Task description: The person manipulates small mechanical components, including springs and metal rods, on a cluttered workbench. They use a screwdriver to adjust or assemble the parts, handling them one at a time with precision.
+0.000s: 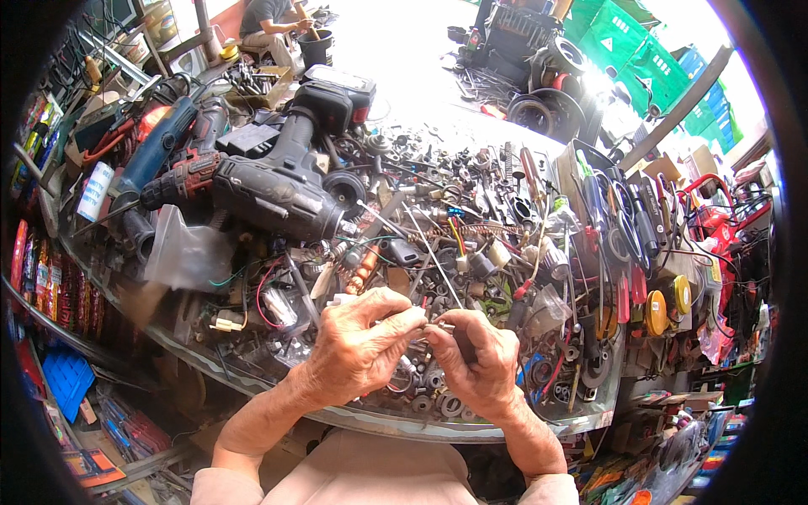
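Note:
Near the front edge of the cluttered bench, my left hand [362, 337] is closed in a pinch, thumb and fingers pressed together. My right hand [475, 358] faces it, also pinching. Between the two sets of fingertips is a small dark metal part [438, 326], mostly covered; its exact kind I cannot make out. A small white piece [341, 299] shows beside my left knuckles. Beyond my hands lies a screwdriver-like tool with an orange-brown handle [364, 269]. A thin metal rod [433, 257] slants down toward my right hand. Washers and rings [450, 407] lie below my hands.
A black cordless impact wrench [269, 189] and a blue angle grinder [156, 143] lie at the left, beside a clear plastic bag [185, 252]. Pliers and screwdrivers stand in a holder [589, 160] at the right. Another person [273, 29] sits at the far left.

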`<state>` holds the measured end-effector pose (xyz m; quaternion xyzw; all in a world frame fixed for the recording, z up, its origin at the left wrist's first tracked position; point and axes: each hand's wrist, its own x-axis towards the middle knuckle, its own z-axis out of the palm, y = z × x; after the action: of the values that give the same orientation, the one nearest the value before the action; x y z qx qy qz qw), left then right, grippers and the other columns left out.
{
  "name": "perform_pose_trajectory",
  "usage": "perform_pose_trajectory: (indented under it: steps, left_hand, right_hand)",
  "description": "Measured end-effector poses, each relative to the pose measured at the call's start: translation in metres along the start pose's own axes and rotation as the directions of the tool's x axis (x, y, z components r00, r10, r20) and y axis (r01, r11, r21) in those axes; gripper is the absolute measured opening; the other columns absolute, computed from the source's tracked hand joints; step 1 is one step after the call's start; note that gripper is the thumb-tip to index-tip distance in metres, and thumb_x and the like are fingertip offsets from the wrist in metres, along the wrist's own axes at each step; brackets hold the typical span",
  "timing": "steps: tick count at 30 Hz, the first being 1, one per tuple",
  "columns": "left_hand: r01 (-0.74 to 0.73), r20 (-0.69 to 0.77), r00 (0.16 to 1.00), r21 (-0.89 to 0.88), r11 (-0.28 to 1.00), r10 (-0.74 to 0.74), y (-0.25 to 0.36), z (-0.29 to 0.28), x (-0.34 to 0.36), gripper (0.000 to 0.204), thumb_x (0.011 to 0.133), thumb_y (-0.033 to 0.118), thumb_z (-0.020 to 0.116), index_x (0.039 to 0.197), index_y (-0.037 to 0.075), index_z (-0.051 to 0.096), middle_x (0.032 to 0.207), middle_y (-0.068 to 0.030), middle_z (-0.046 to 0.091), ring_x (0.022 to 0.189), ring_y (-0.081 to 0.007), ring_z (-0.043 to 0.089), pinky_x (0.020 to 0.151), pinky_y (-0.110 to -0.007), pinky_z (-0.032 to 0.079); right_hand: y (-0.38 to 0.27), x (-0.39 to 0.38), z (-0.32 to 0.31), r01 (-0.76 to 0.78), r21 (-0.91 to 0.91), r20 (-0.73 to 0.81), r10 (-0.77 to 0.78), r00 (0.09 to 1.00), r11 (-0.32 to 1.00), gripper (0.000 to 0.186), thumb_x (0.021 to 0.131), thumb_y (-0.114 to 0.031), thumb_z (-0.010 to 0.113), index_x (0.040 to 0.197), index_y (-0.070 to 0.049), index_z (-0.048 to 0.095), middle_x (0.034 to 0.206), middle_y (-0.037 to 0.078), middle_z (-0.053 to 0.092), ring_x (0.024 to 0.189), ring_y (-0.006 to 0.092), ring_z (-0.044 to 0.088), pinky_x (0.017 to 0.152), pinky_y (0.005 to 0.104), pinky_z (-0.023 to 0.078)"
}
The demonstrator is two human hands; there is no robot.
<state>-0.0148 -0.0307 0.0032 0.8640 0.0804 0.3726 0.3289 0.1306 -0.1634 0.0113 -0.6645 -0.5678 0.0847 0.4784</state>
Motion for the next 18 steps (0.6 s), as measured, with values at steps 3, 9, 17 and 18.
perform_pose_trajectory:
  steps: [3,9,17,18]
  left_hand:
    - [0.013,0.041,0.999,0.002,1.000,-0.013,0.0022,-0.0022,0.0016,0.030,0.078,0.000,0.078,0.107,0.002,0.073,0.094,-0.0098,0.068,0.078,-0.0271,0.068,0.064,-0.037,0.051]
    - [0.010,0.032,0.999,0.003,1.000,-0.010,0.0029,-0.0024,0.0021,0.029,0.078,0.001,0.079,0.106,0.002,0.073,0.093,-0.0086,0.067,0.076,-0.0261,0.067,0.064,-0.036,0.050]
    - [-0.059,-0.038,0.997,0.045,0.997,0.060,0.0027,-0.0016,0.0014,0.031,0.076,0.000,0.080,0.106,0.001,0.074,0.092,-0.0076,0.066,0.073,-0.0248,0.065,0.062,-0.036,0.051]
    - [-0.063,-0.040,0.997,0.056,0.996,0.065,0.0026,-0.0013,0.0012,0.031,0.075,0.000,0.080,0.106,0.001,0.074,0.092,-0.0080,0.066,0.073,-0.0249,0.065,0.062,-0.036,0.051]
  right_hand:
    - [-0.0036,0.0012,-0.0025,-0.010,0.027,0.013,0.010,1.000,1.000,0.019,0.097,-0.013,0.075,0.107,0.000,0.065,0.064,0.002,0.061,0.051,0.0089,0.055,0.049,0.0248,0.043]
    - [-0.0075,0.0007,-0.0065,-0.074,0.037,0.044,0.072,0.996,0.997,0.022,0.094,-0.014,0.076,0.108,0.000,0.066,0.073,0.009,0.067,0.053,0.0175,0.063,0.050,0.0305,0.049]
    - [-0.0061,0.0004,-0.0072,-0.088,0.032,0.073,0.086,0.994,0.996,0.020,0.095,-0.015,0.076,0.104,-0.001,0.065,0.070,0.009,0.065,0.052,0.0185,0.062,0.050,0.0307,0.049]
    - [-0.0062,-0.0001,-0.0071,-0.102,0.037,0.075,0.099,0.992,0.994,0.020,0.095,-0.016,0.076,0.104,-0.001,0.065,0.070,0.009,0.065,0.052,0.0187,0.062,0.050,0.0309,0.048]
